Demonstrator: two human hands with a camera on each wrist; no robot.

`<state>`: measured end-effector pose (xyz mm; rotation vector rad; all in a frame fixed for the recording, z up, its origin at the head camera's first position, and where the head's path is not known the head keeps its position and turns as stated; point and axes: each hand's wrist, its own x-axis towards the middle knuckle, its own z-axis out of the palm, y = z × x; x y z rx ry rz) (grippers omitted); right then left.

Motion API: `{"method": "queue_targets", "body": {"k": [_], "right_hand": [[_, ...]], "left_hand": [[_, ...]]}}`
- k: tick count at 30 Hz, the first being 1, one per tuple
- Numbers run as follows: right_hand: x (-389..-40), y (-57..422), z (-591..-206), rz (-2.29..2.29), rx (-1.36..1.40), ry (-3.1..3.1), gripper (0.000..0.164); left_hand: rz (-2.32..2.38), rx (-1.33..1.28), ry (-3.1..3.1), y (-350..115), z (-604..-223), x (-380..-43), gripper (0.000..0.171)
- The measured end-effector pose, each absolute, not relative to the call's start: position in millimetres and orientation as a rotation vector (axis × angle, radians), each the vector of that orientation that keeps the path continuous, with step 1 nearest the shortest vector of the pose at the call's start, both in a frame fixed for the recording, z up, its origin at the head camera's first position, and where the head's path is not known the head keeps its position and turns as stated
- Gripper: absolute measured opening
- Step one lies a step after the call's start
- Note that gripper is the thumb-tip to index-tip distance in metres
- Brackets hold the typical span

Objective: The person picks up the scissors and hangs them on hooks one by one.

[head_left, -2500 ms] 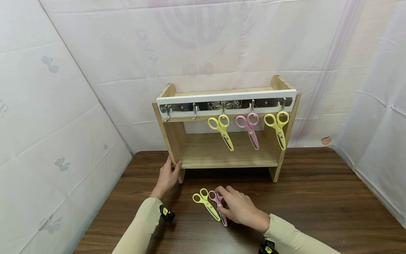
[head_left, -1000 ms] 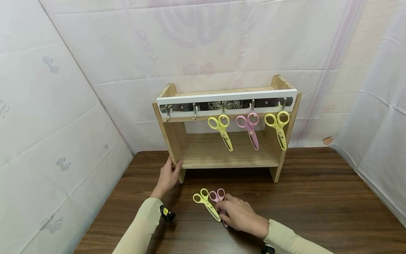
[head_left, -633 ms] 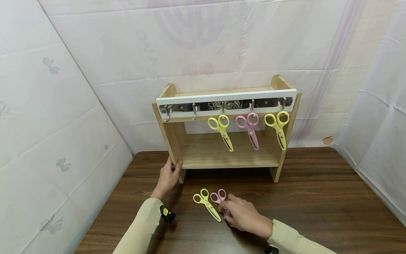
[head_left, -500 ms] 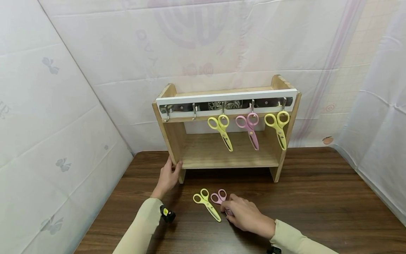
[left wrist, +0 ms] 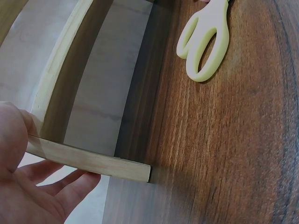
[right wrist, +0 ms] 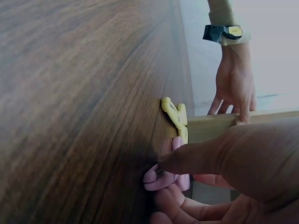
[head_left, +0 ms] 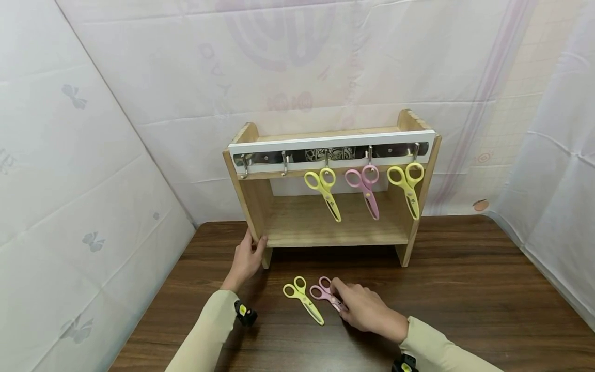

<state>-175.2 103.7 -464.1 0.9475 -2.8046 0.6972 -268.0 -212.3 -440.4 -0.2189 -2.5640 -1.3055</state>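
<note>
My left hand (head_left: 245, 260) grips the lower left side panel of a small wooden shelf (head_left: 337, 238); in the left wrist view its thumb is in front and its fingers (left wrist: 77, 189) behind the panel edge. My right hand (head_left: 364, 308) pinches pink scissors (head_left: 327, 295) by the blade end, low over the table, handles pointing toward the shelf. The fingers partly hide the blades. Just left of them, yellow scissors (head_left: 304, 301) lie flat on the table. From the shelf's hook rail hang yellow scissors (head_left: 328, 197), pink scissors (head_left: 368, 195) and more yellow scissors (head_left: 410, 192).
A white rail (head_left: 274, 142) with several metal hooks runs across the shelf's top front. Its two leftmost hooks, one of them a bare hook (head_left: 285, 164), carry nothing. Brown wooden table (head_left: 474, 289) extends around; patterned cloth (head_left: 186, 103) walls stand behind and at the sides.
My right hand has slid down the pink scissors from the handles to the blades and shifted right. The scissors have turned and moved away from the yellow pair. My left hand stays put.
</note>
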Motion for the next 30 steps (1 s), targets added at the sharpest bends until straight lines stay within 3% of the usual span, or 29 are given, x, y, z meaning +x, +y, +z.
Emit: {"method": "queue_targets", "body": {"k": [4,11,30], "right_hand": [[-178,107,-465,0.76,0.937,-2.82,0.04],[-182,112,-462,0.725,0.848,-2.863,0.021],[-186,119,-463,0.656,0.797,-2.878,0.023]], "left_hand": [[-1.306,-0.227,-2.563,-213,-443,-268,0.053],[-1.308,-0.241,-2.56,-213,-442,-267,0.053],[-1.321,-0.247,-2.553,-214,-441,-268,0.051]]}}
